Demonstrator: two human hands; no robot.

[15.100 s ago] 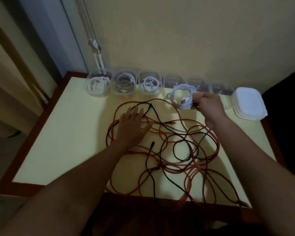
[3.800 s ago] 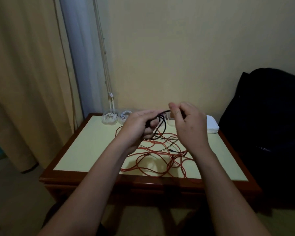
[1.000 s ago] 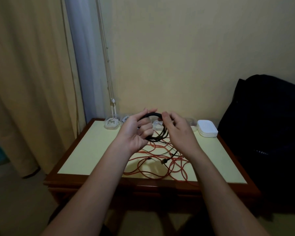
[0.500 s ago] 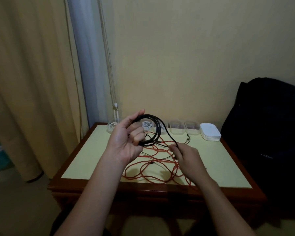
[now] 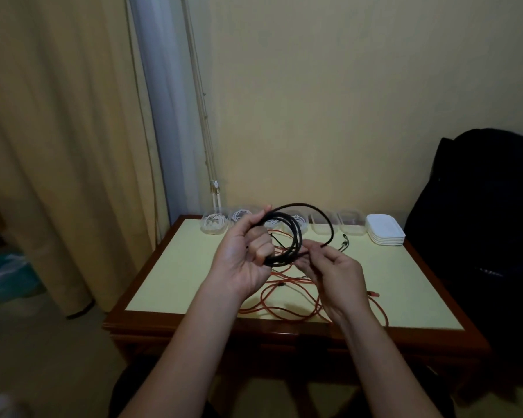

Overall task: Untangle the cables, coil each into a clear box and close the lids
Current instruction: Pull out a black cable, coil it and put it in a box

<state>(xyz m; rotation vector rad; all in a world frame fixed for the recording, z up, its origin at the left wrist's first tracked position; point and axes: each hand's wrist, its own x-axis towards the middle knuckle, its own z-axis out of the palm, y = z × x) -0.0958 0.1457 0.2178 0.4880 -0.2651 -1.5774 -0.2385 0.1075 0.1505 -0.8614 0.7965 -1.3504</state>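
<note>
Coils of black cable (image 5: 284,258) hang in the left hand (image 5: 245,260), which I see raised above the desk (image 5: 178,273) with its palm turned towards the camera. Its grip is closed round the lower side of the loops, fingers curled over the bundle, with one digit reaching up along the top of the loops. The right hand (image 5: 335,279) sits just beside it, a little lower. That grip is a narrow pinch, thumb and fingertip nipping a strand where the outermost loop sweeps round and comes back down. From my feed I cannot make out the plug on that end.

Under both hands the red cables (image 5: 280,284) lie in a loose tangle on the desk, some loops reaching its near edge. A second dark cable end (image 5: 344,244) lies on the surface near the back row. Along the far edge, against the wall, stands a line of clear boxes (image 5: 349,226), all with lids off. The ones on the left hold white cables (image 5: 213,226); the two on the right look empty to me. A stack of white lids (image 5: 385,233) sits just beside the rightmost box.
</note>
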